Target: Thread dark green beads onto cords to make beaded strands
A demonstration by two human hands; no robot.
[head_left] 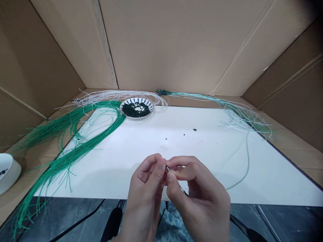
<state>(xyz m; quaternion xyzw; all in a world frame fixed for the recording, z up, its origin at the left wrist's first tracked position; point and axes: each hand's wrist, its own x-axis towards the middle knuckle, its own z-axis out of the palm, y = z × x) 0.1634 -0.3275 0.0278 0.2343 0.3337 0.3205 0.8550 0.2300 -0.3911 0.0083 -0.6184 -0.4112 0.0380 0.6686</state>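
At the near middle of the board, my left hand (148, 181) and my right hand (199, 191) meet fingertip to fingertip. Both are closed in a pinch. A tiny dark bead (166, 165) shows at the left fingertips. Between my right thumb and fingers is a thin pale strand (168, 169), its tip at the bead; whether it is stiff or soft I cannot tell. Beside my right hand a thin green cord (248, 161) curves over the board. Farther off, a striped dish (137, 100) holds many small dark beads (133, 110).
A bundle of green cords (101, 141) spreads along the left, with white cords (116, 94) behind. A knotted green-and-white bundle (217, 99) lies at the back right. Loose beads (194, 129) dot the white board (202, 148). Cardboard walls (176, 43) enclose it; a white bowl (12, 171) stands left.
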